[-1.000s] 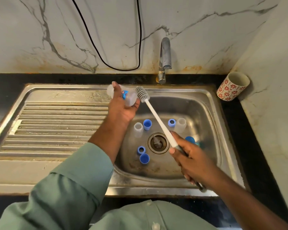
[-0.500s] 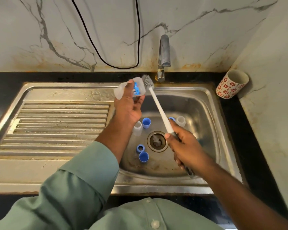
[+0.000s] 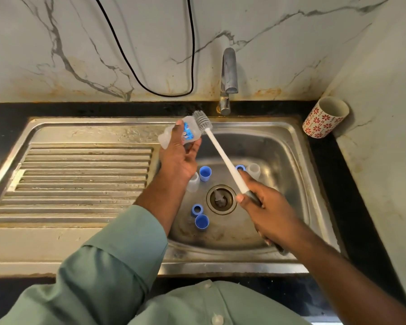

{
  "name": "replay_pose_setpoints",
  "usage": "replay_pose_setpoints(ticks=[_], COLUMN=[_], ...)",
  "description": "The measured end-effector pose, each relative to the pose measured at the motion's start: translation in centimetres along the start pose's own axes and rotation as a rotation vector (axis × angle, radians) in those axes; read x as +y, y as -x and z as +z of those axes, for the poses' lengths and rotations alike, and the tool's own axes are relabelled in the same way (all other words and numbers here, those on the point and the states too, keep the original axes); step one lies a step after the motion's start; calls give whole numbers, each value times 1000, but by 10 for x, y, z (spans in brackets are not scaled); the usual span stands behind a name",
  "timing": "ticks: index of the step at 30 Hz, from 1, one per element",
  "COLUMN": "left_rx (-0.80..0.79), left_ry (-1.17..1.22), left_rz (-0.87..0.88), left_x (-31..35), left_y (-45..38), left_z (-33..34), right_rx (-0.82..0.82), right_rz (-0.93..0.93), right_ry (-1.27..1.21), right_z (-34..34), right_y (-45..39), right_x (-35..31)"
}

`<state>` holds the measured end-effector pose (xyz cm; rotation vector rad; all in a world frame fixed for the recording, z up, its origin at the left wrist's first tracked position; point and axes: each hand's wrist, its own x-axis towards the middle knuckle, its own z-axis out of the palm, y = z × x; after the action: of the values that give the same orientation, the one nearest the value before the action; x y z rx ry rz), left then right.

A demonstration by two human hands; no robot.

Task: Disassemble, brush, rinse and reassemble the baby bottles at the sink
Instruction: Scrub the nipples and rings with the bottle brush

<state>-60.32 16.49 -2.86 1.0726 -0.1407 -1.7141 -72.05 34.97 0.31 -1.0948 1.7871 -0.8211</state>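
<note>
Left hand [image 3: 178,158] raised over the sink's [image 3: 298,146] left rim, fingers and thumb curled round a clear baby bottle [image 3: 182,132] with a blue print; bottle tilted, lying across the fingers near the back-left corner of the basin. Right hand [image 3: 267,212] over the basin's front right, wrapped round the dark grip of a long white bottle brush [image 3: 223,158]. Brush slants up and back; its grey bristle head sits just beside the bottle's right end, touching or nearly so, cannot tell which.

On the basin floor round the drain [image 3: 220,199]: blue cap [image 3: 205,173] and a clear piece [image 3: 193,182] at back left, blue ring [image 3: 197,209] and second blue cap [image 3: 201,222] at front left, another clear piece [image 3: 253,170] with a blue part beside it at back right, partly hidden by the brush.

Tap [image 3: 229,78] at the back edge. Patterned cup [image 3: 325,117] in the counter's back-right corner.
</note>
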Motion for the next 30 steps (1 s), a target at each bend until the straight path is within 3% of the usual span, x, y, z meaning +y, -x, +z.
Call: replay_pose_setpoints(ticks=[10,14,30], left_rx=[-56,-9,-70], left_ry=[-24,-67,-80], left_rz=[4,-14,-69], left_x=[6,-5,-15], left_y=[-1,3,9], left_z=[12,4,-9], right_rx=[60,44,36], right_rz=[-58,-123,-3], right_ry=[18,36,111], right_z=[-1,3,4], right_y=[-1,-1,9], right_x=[14,14,50])
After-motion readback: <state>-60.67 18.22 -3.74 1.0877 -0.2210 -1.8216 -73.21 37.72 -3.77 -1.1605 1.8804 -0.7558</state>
